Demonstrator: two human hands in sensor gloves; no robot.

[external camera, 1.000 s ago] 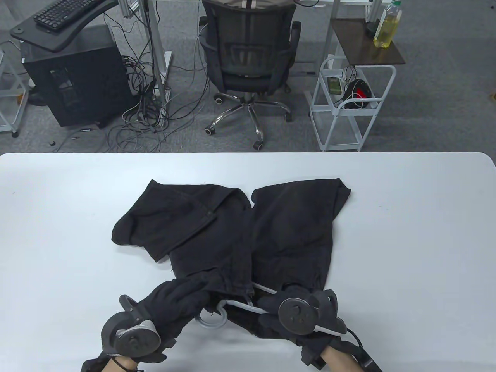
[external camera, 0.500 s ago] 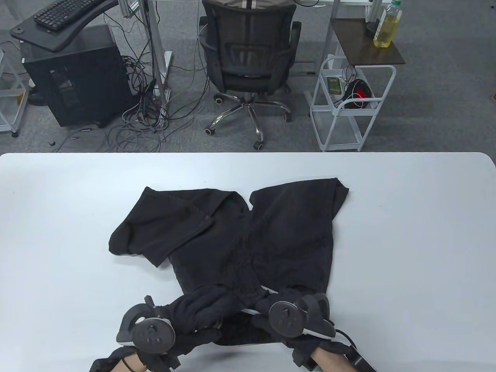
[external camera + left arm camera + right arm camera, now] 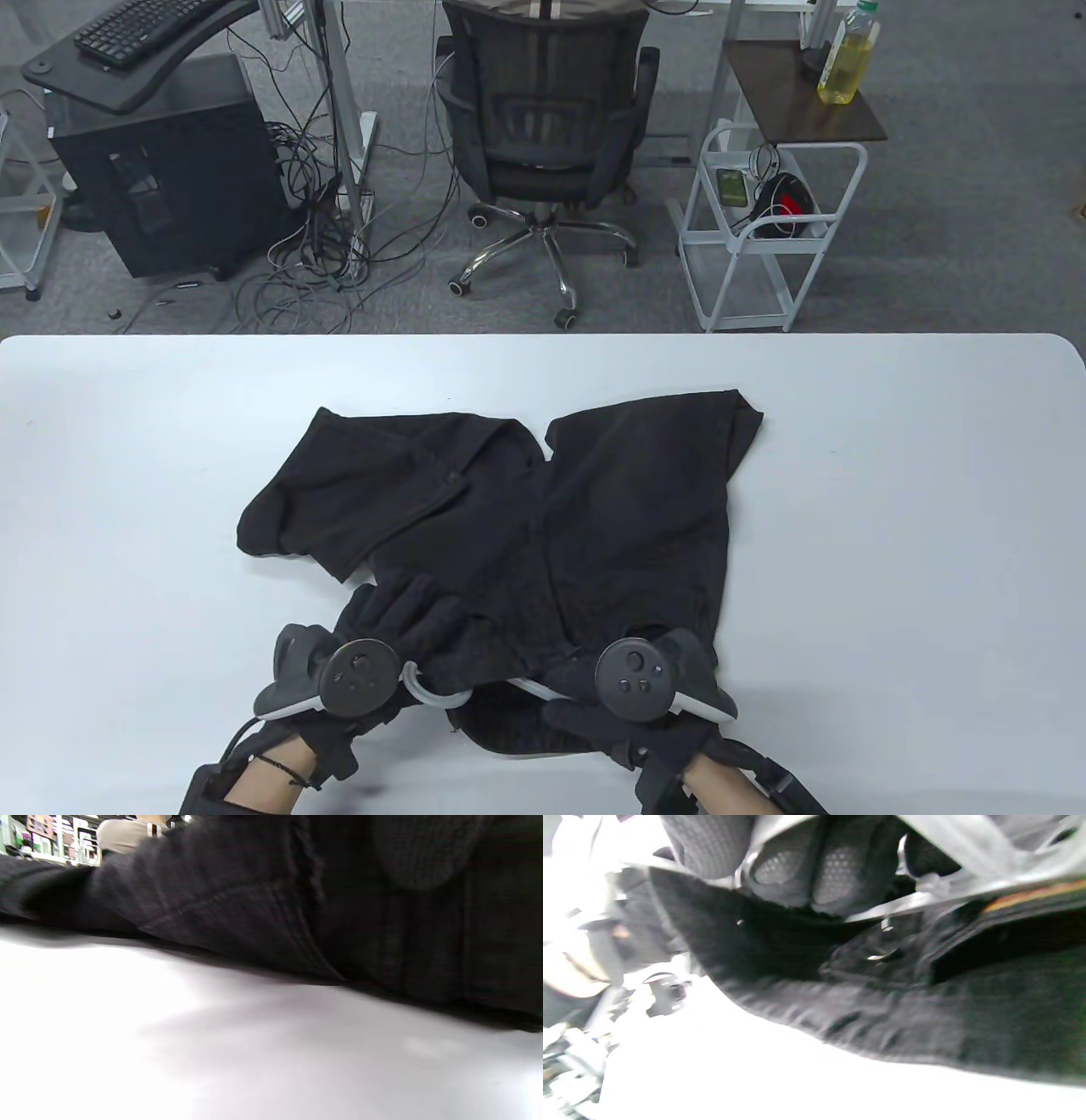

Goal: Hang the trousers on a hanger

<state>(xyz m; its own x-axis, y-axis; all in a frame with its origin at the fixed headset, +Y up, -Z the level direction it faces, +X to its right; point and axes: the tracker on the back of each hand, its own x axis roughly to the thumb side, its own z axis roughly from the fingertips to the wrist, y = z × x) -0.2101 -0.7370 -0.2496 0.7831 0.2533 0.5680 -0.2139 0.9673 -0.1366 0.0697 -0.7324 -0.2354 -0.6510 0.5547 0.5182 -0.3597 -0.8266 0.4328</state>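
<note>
1. Black trousers [image 3: 543,518]: we log them lying flat on the white counter [image 3: 891,509], waistband at the near edge, one leg folded back to the far left, the other running to the far right. Compared with half a second ago, the cloth near the waistband has been drawn further toward us and bunched low.

2. White plastic hanger [image 3: 441,692]: its hook now shows again at the near edge, just left of the waistband, where a half second earlier it was covered by the left glove. The bar runs rightward under cloth. We judge the hanger is being worked into the waist opening, and that the hanging is only partly done.

3. Left hand [image 3: 382,620]: it has slid forward and now rests flat on the trousers beside the hook, fingers [image 3: 416,594] stretched out over the fabric and holding nothing that we can see. The left wrist view shows only dark cloth and counter.

4. Right hand [image 3: 594,692]: it sits on the waistband at the hanger's right end, knuckles up. In the right wrist view its fingers [image 3: 814,874] curl round the pale bar, gripping it against the cloth.

5. Beyond the counter: office chair [image 3: 543,144], white trolley [image 3: 768,229].
</note>
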